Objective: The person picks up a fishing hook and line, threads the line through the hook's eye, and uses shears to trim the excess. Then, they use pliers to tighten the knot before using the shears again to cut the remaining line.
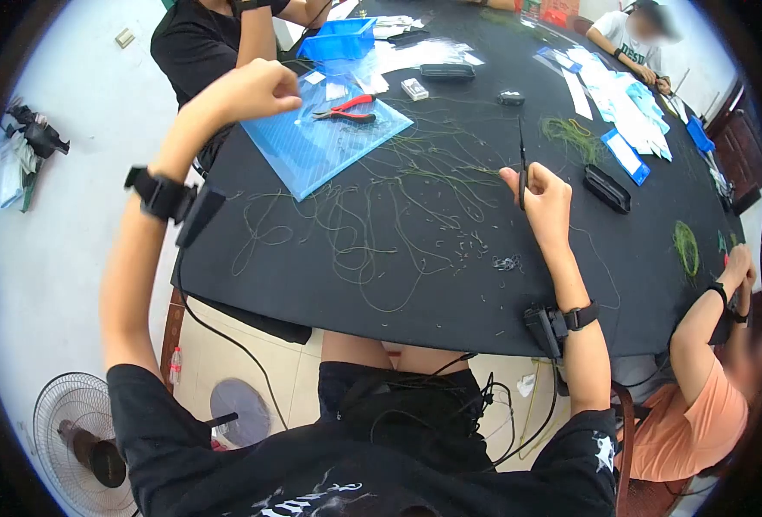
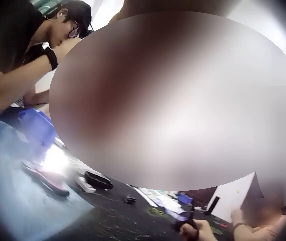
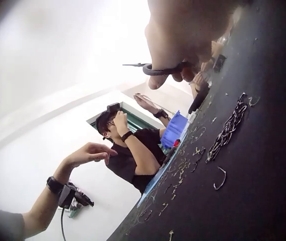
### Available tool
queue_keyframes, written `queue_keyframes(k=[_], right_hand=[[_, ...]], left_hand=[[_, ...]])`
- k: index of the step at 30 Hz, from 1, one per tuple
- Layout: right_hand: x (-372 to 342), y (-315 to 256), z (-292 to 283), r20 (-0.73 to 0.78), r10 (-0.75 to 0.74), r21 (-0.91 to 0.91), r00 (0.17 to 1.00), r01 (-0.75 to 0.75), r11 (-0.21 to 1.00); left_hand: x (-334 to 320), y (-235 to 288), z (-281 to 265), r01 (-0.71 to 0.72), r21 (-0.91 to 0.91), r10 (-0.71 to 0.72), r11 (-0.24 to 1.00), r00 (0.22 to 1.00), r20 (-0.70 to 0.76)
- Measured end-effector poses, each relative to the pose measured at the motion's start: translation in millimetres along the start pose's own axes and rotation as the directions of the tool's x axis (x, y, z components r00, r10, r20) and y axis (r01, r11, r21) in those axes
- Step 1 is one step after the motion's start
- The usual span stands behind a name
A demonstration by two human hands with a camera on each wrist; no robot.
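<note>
My right hand (image 1: 546,202) grips a pair of small black scissors (image 1: 523,164), fingers at the handle loops, blades pointing away from me. In the right wrist view, a dark loop of the scissors (image 3: 155,69) shows by the fingertips. My left hand (image 1: 260,89) is raised at the left, over the edge of a blue cutting mat (image 1: 286,155); its fingers bend loosely and nothing shows between them. Thin green lines (image 1: 346,224) lie in loose loops across the black table. Small hooks (image 1: 467,246) are scattered near my right forearm, with a clump of hooks (image 1: 506,263) beside them.
Red-handled pliers (image 1: 346,110) lie on the mat, near a blue bin (image 1: 338,39). Farther right are a black case (image 1: 606,188), coiled green line (image 1: 685,250) and white papers (image 1: 622,99). Other people sit around the table. Cables hang from both wrist cameras.
</note>
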State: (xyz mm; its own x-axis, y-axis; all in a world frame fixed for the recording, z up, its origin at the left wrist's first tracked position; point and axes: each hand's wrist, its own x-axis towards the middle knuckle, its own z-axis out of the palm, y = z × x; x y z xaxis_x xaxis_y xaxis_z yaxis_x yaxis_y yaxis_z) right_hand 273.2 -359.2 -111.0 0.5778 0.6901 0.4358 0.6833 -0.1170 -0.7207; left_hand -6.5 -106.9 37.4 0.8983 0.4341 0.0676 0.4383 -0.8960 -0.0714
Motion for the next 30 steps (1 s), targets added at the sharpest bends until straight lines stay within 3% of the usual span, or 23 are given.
queue_keyframes(k=[2,5,6,12,16,19,23,24,26,28,29,30], right_hand=[[2.1,11.6,4.7,-0.023,-0.053,-0.019,0.998,0.052,0.998],[4.1,25.4,8.4,-0.019,-0.080,-0.042,0.997,0.079,0.996],[4.2,27.6,9.1,-0.014,-0.078,-0.049,0.997,0.077,0.996],[0.8,5.6,4.5,0.034,-0.028,0.002,0.999,0.028,1.000],[1.1,8.1,5.6,0.033,0.003,0.008,0.999,-0.003,1.000],[1.8,12.1,3.4,0.085,-0.016,-0.076,0.996,0.023,0.997],[1.4,10.1,7.0,0.033,0.041,0.032,0.999,-0.042,0.999],[1.5,11.6,6.6,0.026,0.031,0.019,0.999,-0.031,0.999],[1.7,11.9,5.7,0.028,0.027,-0.002,0.999,-0.027,1.000],[1.1,10.2,4.5,0.047,0.039,-0.018,0.998,-0.038,0.999],[1.3,8.2,4.1,0.037,0.047,-0.002,0.998,-0.047,0.999],[1.2,5.4,3.9,0.028,0.056,0.014,0.998,-0.056,0.998]], left_hand=[[10.9,-10.7,-12.5,0.210,0.018,-0.208,0.977,0.948,0.242],[32.1,-60.5,-7.4,0.176,-0.079,-0.151,0.981,0.955,0.256],[35.3,-74.0,-5.1,0.189,-0.209,-0.137,0.960,0.961,0.240],[52.7,-137.8,1.1,0.384,-0.381,-0.303,0.841,0.918,0.258],[62.8,-165.8,13.2,0.434,-0.369,-0.395,0.822,0.901,0.179],[69.8,-188.7,14.7,0.349,-0.448,-0.330,0.823,0.936,0.123],[70.2,-205.3,32.7,0.259,-0.478,-0.288,0.839,0.957,0.012],[64.3,-187.4,32.6,0.327,-0.381,-0.324,0.865,0.943,0.074],[51.7,-188.3,61.2,0.395,-0.549,-0.330,0.736,0.918,0.218],[40.2,-182.0,87.4,0.394,-0.488,-0.269,0.779,0.913,0.306],[34.2,-180.7,93.9,0.279,-0.510,-0.121,0.814,0.940,0.320],[26.2,-175.3,95.9,0.283,-0.490,-0.121,0.825,0.934,0.336]])
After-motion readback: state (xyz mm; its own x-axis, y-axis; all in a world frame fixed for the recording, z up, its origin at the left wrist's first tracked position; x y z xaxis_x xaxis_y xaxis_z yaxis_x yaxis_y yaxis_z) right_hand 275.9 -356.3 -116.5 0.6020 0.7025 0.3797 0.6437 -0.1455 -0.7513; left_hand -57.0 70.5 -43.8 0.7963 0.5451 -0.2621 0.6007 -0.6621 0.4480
